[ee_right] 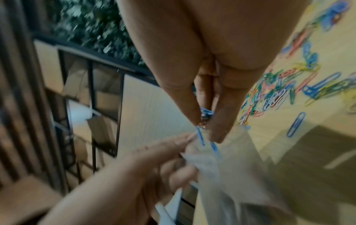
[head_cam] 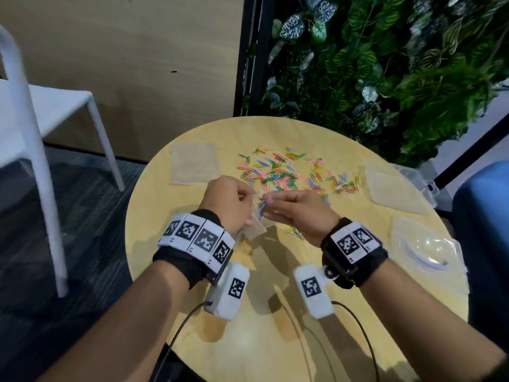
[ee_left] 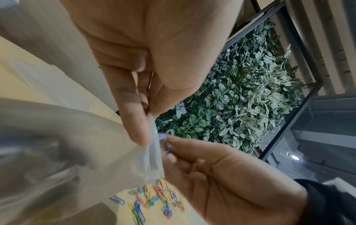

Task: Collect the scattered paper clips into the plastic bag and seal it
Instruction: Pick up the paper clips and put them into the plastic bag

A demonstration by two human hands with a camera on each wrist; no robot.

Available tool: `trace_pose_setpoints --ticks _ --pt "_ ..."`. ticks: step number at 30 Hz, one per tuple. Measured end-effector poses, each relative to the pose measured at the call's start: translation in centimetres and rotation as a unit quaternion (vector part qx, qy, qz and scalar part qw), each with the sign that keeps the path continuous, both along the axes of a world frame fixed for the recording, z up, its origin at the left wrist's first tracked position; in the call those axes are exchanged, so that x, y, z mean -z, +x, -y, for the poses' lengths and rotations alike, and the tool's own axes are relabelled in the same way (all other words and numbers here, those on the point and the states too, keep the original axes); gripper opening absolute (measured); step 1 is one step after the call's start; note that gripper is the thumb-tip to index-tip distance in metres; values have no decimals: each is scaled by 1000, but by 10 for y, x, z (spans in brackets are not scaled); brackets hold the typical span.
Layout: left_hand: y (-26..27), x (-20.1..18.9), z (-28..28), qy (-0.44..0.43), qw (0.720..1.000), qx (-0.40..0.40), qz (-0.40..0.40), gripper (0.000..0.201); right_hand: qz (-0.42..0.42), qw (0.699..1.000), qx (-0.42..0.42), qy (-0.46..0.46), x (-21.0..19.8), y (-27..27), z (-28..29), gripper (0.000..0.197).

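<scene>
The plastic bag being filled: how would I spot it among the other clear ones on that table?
On the round wooden table, find the two hands. The plastic bag hangs between them, pinched by the left hand. The others lie flat; only this one is lifted.

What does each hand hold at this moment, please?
Left hand: fingers pinch the plastic bag at its mouth.
Right hand: fingers pinch a few paper clips at the bag's mouth.

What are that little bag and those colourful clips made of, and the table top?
Bag: thin clear plastic film, since you can see through it and it crumples where the left hand grips it.
Paper clips: bent wire, seemingly with a coloured coating; whether metal lies underneath cannot be told.
Table: pale wood or wood-look laminate, smooth, with a faint sheen.
</scene>
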State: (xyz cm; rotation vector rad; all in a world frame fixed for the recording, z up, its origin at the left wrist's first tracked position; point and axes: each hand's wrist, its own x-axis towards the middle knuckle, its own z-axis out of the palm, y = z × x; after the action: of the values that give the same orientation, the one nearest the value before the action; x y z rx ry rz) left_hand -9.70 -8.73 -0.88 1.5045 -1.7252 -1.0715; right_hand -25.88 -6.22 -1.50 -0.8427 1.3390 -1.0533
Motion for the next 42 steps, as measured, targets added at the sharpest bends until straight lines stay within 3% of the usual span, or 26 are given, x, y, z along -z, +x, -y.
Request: trace_pose_setpoints --ticks 3,6,8,11,13,16,18,20,22,23,24,28,30,33,40,42 --pt "-6 1 -2 6 1000 8 -3 17 -18 1000 13 7 11 5 1 26" --pt "-6 2 1 13 1000 2 -11 17 -62 997 40 -15 19 7 -2 21" --pt "-5 4 4 8 1000 2 -10 16 -180 981 26 -60 25 7 -5 12" --pt "-3 4 5 12 1000 5 -15 15 -332 934 -49 -120 24 6 -4 9" --pt "-1 5 5 14 1000 -1 -13 14 -334 929 -90 -132 16 4 -1 11" --pt "6 4 5 10 1000 -2 1 10 -260 956 -53 -127 1 -10 4 12" --pt "12 3 5 10 1000 0 3 7 -306 946 -15 -110 3 -28 6 11" --pt "19 2 6 13 1000 -2 -2 9 -445 895 -31 -31 12 -49 7 35" --pt "25 -1 7 7 1000 -7 -6 11 -574 807 -99 102 24 -58 3 79" --pt "29 -2 9 1 1000 -11 -8 12 -610 768 -133 142 30 -57 -1 90" --pt "33 -3 10 -3 1000 -18 -11 13 -626 750 -151 153 34 -53 -4 90" --pt "42 -6 14 -22 998 -50 -25 13 -619 768 -98 131 48 -36 15 76" --pt "45 -8 14 -28 998 -56 -25 13 -639 749 -112 138 50 -30 35 80" --pt "48 -8 16 -38 998 -50 -25 14 -637 751 -111 135 47 -21 61 87" --pt "48 -10 16 -30 998 -39 -32 16 -708 690 -137 62 49 -12 80 28" --pt "49 -9 15 -24 999 -31 -34 15 -717 681 -133 65 46 -13 77 25"
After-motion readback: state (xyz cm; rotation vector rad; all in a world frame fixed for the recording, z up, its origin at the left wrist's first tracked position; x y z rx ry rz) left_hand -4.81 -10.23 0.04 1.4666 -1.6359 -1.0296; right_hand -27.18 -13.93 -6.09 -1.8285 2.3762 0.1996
